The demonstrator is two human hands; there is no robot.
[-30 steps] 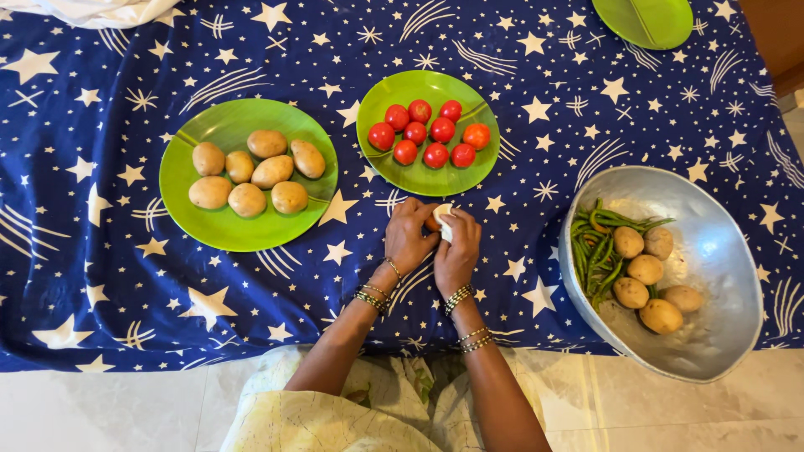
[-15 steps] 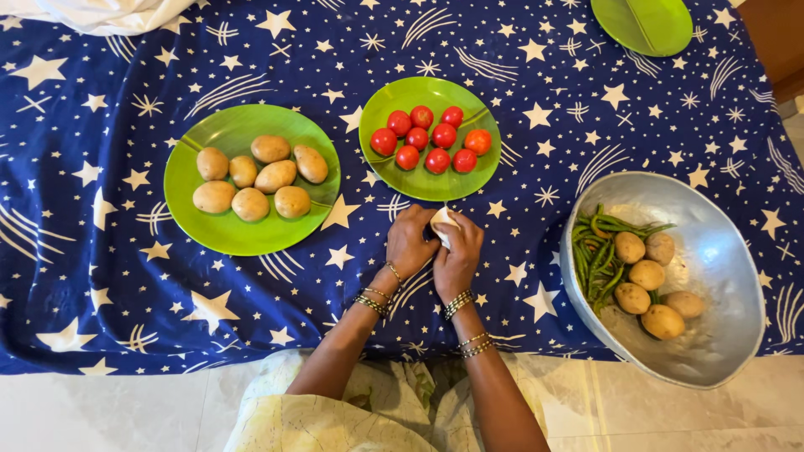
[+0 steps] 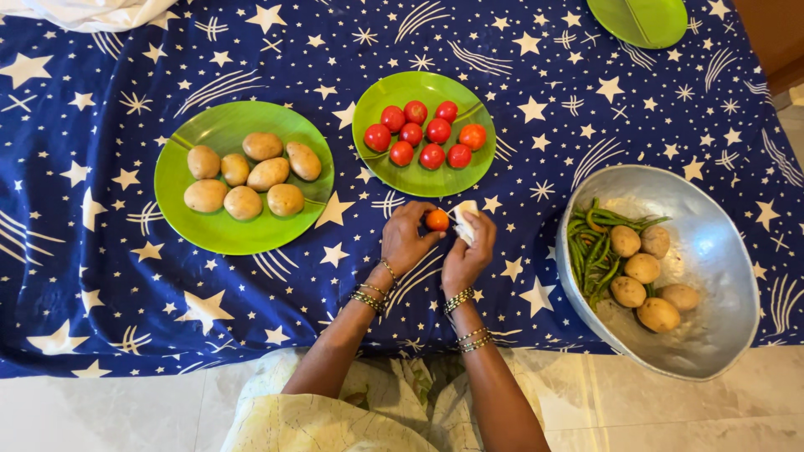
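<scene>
Just below the tomato plate (image 3: 373, 166) I see left hand (image 3: 405, 238) pinching a small tomato (image 3: 436, 220); right hand (image 3: 468, 249), gripping a white cloth (image 3: 466, 222), sits just right of it, apart

Two hands meeting at the centre of a table, with plates lying above them and a bowl lying to the right.

The left hand (image 3: 405, 238) is holding a tomato (image 3: 436, 220) just left of the right hand (image 3: 466, 255), which is pinching a cloth (image 3: 466, 220); both are sitting over the tablecloth (image 3: 100, 276) just below the plate of tomatoes (image 3: 423, 180) at upper centre. A plate of potatoes (image 3: 209, 234) is lying to the left of that, well apart from the hands. The bowl (image 3: 712, 251) is resting at the right edge of the frame, holding potatoes (image 3: 641, 268) with beans (image 3: 590, 255) lying along their left (some tucked beneath). Another plate (image 3: 645, 21) is sitting cut off at the upper right corner.
</scene>
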